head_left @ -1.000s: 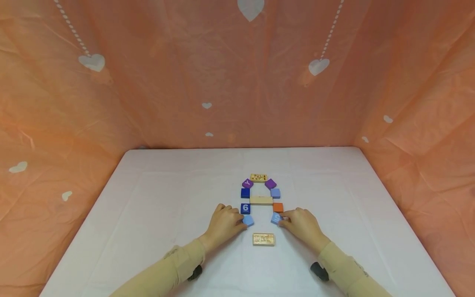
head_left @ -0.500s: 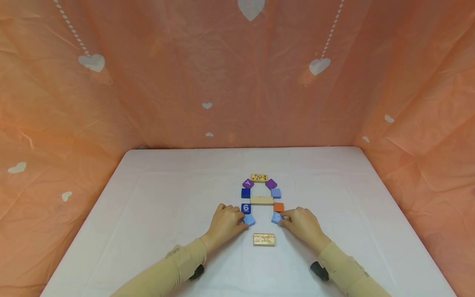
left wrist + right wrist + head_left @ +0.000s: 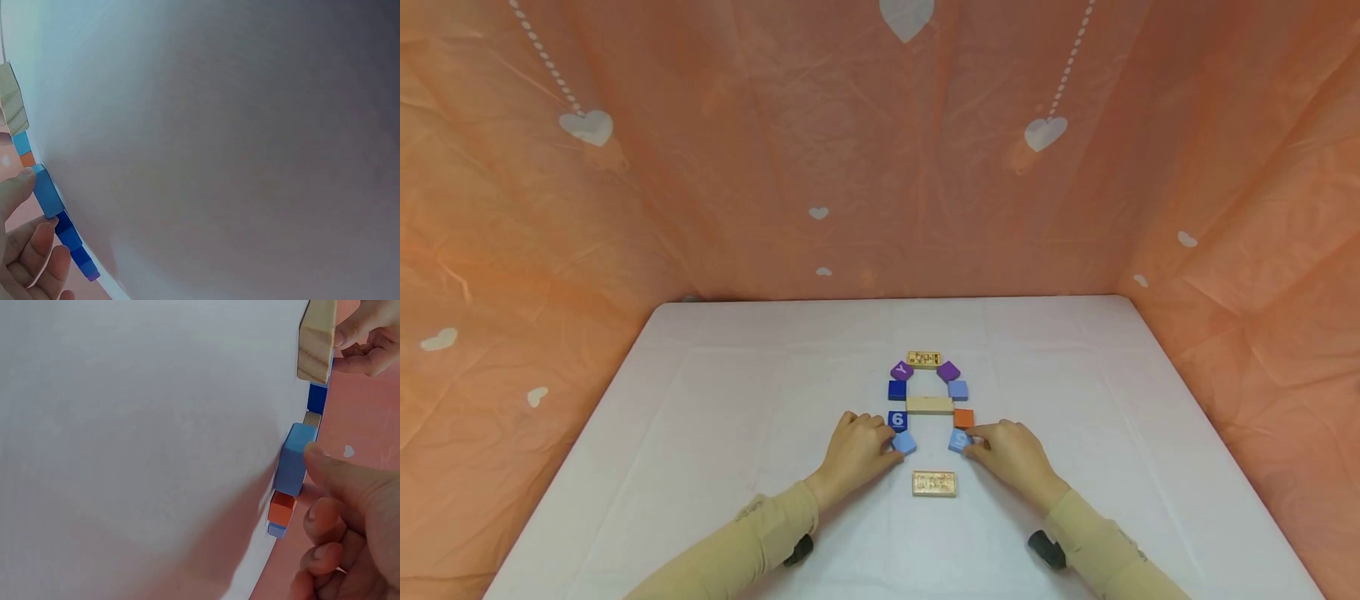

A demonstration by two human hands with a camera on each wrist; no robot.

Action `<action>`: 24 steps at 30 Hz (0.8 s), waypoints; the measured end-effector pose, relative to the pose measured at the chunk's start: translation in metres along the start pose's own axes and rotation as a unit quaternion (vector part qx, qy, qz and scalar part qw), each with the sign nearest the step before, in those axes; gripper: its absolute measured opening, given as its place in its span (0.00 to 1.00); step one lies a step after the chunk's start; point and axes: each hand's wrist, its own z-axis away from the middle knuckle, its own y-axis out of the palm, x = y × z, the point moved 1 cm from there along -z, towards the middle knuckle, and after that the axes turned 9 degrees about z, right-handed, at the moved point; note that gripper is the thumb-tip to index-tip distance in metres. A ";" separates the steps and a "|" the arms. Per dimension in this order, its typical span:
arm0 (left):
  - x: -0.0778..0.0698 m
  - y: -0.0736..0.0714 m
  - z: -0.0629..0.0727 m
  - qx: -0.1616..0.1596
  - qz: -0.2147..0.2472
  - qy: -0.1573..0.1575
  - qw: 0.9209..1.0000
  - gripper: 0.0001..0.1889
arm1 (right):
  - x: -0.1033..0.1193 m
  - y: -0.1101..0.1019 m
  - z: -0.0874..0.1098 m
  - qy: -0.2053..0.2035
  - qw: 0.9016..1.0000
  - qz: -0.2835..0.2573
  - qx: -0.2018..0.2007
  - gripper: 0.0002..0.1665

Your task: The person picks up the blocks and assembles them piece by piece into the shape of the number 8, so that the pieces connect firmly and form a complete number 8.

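Note:
In the head view my left hand (image 3: 854, 454) pinches a light blue block (image 3: 906, 442) between thumb and finger, below a dark blue block marked 6 (image 3: 897, 420). Across from it, my right hand (image 3: 1012, 455) pinches another light blue block (image 3: 958, 441) bearing a white mark, under an orange block (image 3: 963, 418). Both light blue blocks lie tilted on the white table. The left wrist view shows the thumb and a finger at the two ends of the light blue block (image 3: 47, 192). In the right wrist view, the thumb lies against the other light blue block (image 3: 294, 461).
A wooden block with printed marks (image 3: 934, 484) lies in front, between the forearms. Farther back are a plain wooden block (image 3: 929, 406), a dark blue block (image 3: 897, 390), a periwinkle block (image 3: 957, 390), purple blocks (image 3: 948, 371) and a yellow printed block (image 3: 923, 359). Orange cloth surrounds the table.
The left light blue block and my left hand have shifted very slightly right. My right hand stays nearly still on its block.

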 end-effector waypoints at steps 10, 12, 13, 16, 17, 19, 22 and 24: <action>0.000 -0.001 0.000 0.002 0.002 -0.004 1.000 0.16 | 0.002 0.000 0.000 0.001 1.000 -0.003 0.002 0.18; 0.000 -0.001 0.000 0.005 0.003 -0.007 1.000 0.16 | 0.002 0.000 0.000 0.001 1.000 -0.004 0.002 0.18; 0.000 -0.001 0.000 0.006 0.003 -0.008 1.000 0.16 | 0.002 0.000 0.000 0.001 1.000 -0.006 0.002 0.18; 0.000 -0.001 0.000 0.005 0.003 -0.012 1.000 0.16 | 0.002 0.000 0.000 0.003 1.000 -0.009 0.002 0.18; 0.000 -0.001 0.000 0.005 0.004 -0.012 1.000 0.17 | 0.002 0.000 0.000 0.003 1.000 -0.010 0.003 0.18; 0.000 -0.001 0.000 0.004 0.004 -0.013 1.000 0.17 | 0.002 0.000 0.000 0.003 1.000 -0.011 0.002 0.18; 0.001 0.000 0.000 0.005 0.005 -0.012 1.000 0.17 | 0.002 0.000 0.000 0.002 1.000 -0.009 -0.001 0.18; 0.001 0.000 0.000 0.004 0.006 -0.011 1.000 0.17 | 0.002 -0.001 0.000 0.000 1.000 -0.009 -0.003 0.17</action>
